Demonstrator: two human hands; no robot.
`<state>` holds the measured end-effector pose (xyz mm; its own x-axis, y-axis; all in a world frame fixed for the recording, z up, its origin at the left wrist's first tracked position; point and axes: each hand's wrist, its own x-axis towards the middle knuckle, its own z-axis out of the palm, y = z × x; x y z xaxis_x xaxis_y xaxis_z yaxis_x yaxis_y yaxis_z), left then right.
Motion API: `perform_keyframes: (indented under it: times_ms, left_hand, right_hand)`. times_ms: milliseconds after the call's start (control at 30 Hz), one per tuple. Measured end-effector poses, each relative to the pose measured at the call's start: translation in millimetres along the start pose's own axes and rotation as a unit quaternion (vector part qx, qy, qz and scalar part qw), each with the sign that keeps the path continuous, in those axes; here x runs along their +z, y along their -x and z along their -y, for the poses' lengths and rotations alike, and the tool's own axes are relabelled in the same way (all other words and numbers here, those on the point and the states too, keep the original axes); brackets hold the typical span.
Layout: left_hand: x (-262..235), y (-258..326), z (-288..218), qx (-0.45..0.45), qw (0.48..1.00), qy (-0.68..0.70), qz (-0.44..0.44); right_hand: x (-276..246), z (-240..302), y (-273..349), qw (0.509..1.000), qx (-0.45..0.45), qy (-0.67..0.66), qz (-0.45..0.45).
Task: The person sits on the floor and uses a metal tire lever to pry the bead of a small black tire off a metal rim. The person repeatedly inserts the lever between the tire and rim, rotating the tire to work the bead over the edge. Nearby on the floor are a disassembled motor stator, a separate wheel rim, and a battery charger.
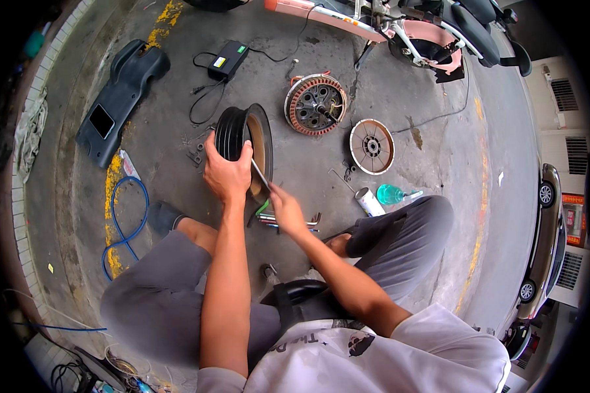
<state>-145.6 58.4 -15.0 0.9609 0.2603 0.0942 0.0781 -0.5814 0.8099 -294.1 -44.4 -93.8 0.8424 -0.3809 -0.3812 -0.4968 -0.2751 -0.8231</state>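
My left hand (pixel 227 175) is clamped on the near edge of a black wheel (pixel 231 134), thumb on the right, fingers round the left side. The wheel stands upright on the concrete floor (pixel 432 160) just ahead of me, its open, brownish inside facing right. My right hand (pixel 286 209) is closed round a thin metal rod (pixel 261 173), which slants up to the wheel's edge by my left thumb; I can't tell whether its tip touches the rim.

Just beyond my right fist, a few hex keys (pixel 316 220) and coloured tools lie on the floor, with a green-handled tool (pixel 262 208) beside them, near the foot of the wheel. Further right, a white can (pixel 370 202) stands near a teal bottle (pixel 391 194). Above those lies a round metal cover (pixel 372 147), and up and left of it sits a copper-wound motor core (pixel 295 105) with a shaft sticking out.

Past the wheel there's a black charger (pixel 228 60) with its cables. On my left lie a long black plastic cover (pixel 126 95) and a looped blue hose (pixel 113 200). A pink and white bike (pixel 334 21) is at the top, and a car (pixel 547 239) is parked well off to the right.
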Motion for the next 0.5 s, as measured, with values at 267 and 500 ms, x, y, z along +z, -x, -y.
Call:
perform_keyframes:
  times_ms: [267,500]
  left_hand:
    - [7,8,-14,0.014,1.0,-0.005,0.025]
    - [1,0,-7,-0.02,0.999,-0.029,0.011]
  right_hand:
    - [-6,-5,-47,0.998,0.058,0.022,-0.005]
    - [-16,37,73,0.996,0.035,0.081,0.022]
